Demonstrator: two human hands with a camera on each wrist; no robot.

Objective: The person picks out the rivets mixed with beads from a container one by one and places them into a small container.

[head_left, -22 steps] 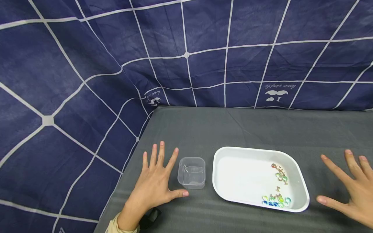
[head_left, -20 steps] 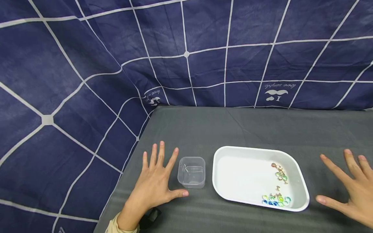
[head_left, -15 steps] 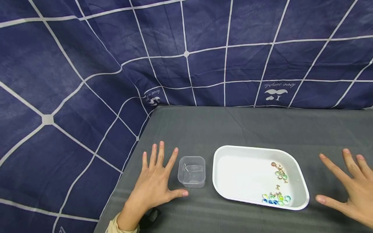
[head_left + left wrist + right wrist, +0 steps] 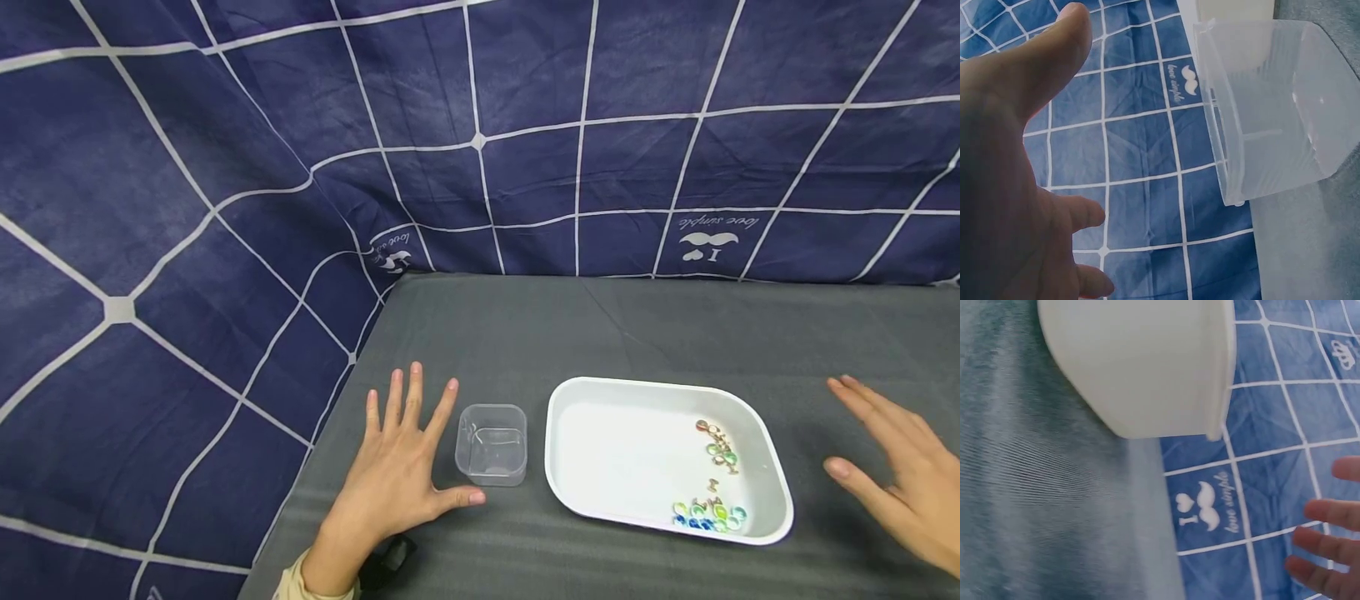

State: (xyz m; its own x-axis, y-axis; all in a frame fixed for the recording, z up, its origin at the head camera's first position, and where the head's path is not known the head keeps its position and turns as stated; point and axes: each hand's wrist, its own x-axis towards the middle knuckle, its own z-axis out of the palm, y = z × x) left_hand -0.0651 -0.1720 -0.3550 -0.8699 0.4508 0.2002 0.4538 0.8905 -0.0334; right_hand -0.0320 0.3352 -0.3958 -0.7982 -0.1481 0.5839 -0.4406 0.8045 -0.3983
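My left hand (image 4: 397,471) is spread with straight fingers, just left of a small clear plastic box (image 4: 491,446) without a lid. The left wrist view has the same hand (image 4: 997,150) apart from the box (image 4: 1285,112). To the right lies a white tray (image 4: 615,450) holding several small shiny pieces: gold-coloured studs (image 4: 714,429) and green, yellow and blue glassy ones (image 4: 697,517), grouped at its right side. My right hand (image 4: 907,483) hovers beyond the tray's right end, fingers extended and thumb apart, holding nothing.
Grey cloth (image 4: 525,333) covers the table. A dark blue curtain (image 4: 540,192) with white grid lines hangs at the back and along the left side. A black object (image 4: 386,562) shows under the left wrist, beside a pale sleeve (image 4: 307,579).
My right hand has turned and its fingers have drawn closer together, with the thumb raised a little. The left hand, the box and the tray stay where they were.
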